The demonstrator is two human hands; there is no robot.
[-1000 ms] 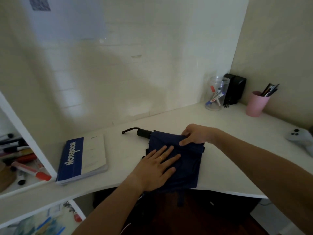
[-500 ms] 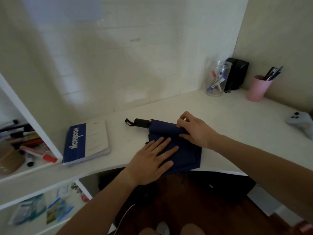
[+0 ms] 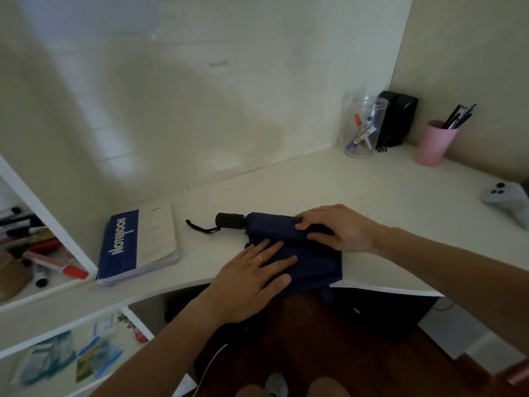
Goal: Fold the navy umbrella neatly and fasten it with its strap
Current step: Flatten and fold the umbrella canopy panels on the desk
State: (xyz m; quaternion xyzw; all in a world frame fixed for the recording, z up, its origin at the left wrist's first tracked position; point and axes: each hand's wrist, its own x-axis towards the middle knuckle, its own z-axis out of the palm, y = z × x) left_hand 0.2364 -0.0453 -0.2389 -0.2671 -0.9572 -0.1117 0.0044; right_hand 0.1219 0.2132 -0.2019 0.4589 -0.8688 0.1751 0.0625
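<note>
Rolling the navy umbrella (image 3: pixel 297 253) tightly on the counter (image 3: pixel 372 190) works best while the flat, spread left hand (image 3: pixel 252 277) pins the near canopy and the right hand (image 3: pixel 333 227), fingers curled over the far roll, draws it evenly nearer.

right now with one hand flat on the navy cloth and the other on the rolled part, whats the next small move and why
Probably keep rolling the bundle toward the desk edge. The right hand curls over the rolled part of the navy umbrella, while the left hand presses the loose cloth flat. Much fabric is unrolled, and the strap hangs off the edge, so fastening looks premature.
</note>
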